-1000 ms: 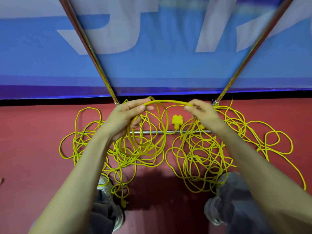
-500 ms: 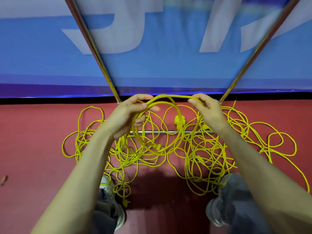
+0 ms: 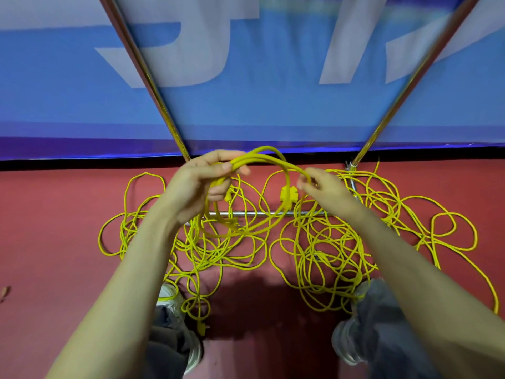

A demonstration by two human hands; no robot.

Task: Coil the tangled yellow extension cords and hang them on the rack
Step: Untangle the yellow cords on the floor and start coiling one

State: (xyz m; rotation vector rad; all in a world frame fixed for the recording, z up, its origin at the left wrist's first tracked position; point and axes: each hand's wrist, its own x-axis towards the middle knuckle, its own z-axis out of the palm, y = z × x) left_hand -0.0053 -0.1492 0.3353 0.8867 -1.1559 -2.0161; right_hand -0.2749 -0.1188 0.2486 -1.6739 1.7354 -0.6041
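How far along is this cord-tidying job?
Barely begun. Done: a few loops make a small coil in the left hand. In hand: the right hand pinches the cord for the next loop. Left: most of it lies tangled on the floor, and nothing hangs on the rack poles in view.

Two hands (image 3: 196, 187) (image 3: 325, 190), two rack poles (image 3: 147, 77) (image 3: 410, 80), one crossbar (image 3: 251, 213) — one cord tangle (image 3: 328, 250).

No legible text recorded. The blue banner (image 3: 273, 105) bore large white character fragments, cropped at frame edge; unreadable.
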